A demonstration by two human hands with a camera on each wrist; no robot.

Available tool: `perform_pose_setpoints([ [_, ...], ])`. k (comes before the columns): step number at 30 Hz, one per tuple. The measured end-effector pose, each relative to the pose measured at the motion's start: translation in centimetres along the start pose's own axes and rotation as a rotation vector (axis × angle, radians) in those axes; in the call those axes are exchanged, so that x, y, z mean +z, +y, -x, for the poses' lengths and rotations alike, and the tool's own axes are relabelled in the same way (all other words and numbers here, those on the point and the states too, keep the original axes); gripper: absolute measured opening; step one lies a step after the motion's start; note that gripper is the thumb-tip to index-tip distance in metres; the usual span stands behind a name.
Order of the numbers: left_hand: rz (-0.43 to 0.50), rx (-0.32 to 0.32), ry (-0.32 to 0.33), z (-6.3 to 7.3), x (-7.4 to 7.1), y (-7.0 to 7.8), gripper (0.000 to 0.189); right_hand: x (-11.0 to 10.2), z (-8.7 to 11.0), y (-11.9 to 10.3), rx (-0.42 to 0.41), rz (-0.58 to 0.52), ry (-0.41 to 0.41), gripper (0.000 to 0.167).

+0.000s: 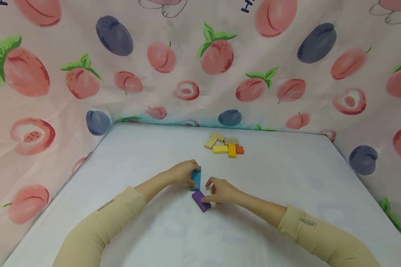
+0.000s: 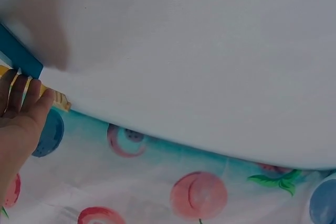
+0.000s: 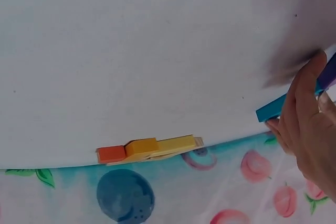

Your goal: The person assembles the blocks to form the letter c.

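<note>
On the white table, my left hand holds a blue block by its two ends, with fingertips at the far end and thumb at the near one. Just below it lies a purple block, turned at a slant, its far corner close to the blue one. My right hand is at the right of both, thumb touching the purple block and the other fingers spread away from it. In the right wrist view, that hand partly hides both the purple block and the blue block.
Farther back lies a cluster of blocks: a yellow block, an amber block, an orange block and several plain wooden blocks. A fruit-print cloth stands behind the table's far edge.
</note>
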State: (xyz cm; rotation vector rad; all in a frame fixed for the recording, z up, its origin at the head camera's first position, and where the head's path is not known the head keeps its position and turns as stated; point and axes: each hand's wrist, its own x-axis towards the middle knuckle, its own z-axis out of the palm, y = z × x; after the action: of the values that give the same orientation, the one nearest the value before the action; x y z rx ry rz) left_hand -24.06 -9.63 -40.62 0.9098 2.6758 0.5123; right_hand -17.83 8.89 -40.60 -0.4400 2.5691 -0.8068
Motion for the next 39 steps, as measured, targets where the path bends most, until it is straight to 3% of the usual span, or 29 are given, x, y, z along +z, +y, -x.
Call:
perform_pose_setpoints([
  [8,-0.024,-0.007,-0.018,-0.1,0.1,0.1,0.065,0.9,1.5,-0.2,-0.086,0.074,0.044,0.051],
  [14,-0.014,0.033,-0.033,-0.3,-0.3,0.0,0.06,0.1,1.6,-0.2,-0.019,0.069,0.045,0.05],
  [20,0.01,0.066,0.008,-0.3,-0.4,-0.1,0.048,-1.0,1.5,0.4,0.01,0.071,0.044,0.051],
  [30,0.025,0.017,0.196,2.5,0.7,0.8,0.033,-1.6,2.0,1.6,0.0,0.132,0.122,0.05],
  [34,0.0,0.015,0.204,3.3,1.1,1.6,0.042,-2.1,2.4,1.8,-0.019,0.149,0.167,0.05],
  [39,-0.046,-0.023,0.171,4.3,1.7,2.3,0.067,-2.8,2.9,2.0,0.008,0.141,0.176,0.049],
])
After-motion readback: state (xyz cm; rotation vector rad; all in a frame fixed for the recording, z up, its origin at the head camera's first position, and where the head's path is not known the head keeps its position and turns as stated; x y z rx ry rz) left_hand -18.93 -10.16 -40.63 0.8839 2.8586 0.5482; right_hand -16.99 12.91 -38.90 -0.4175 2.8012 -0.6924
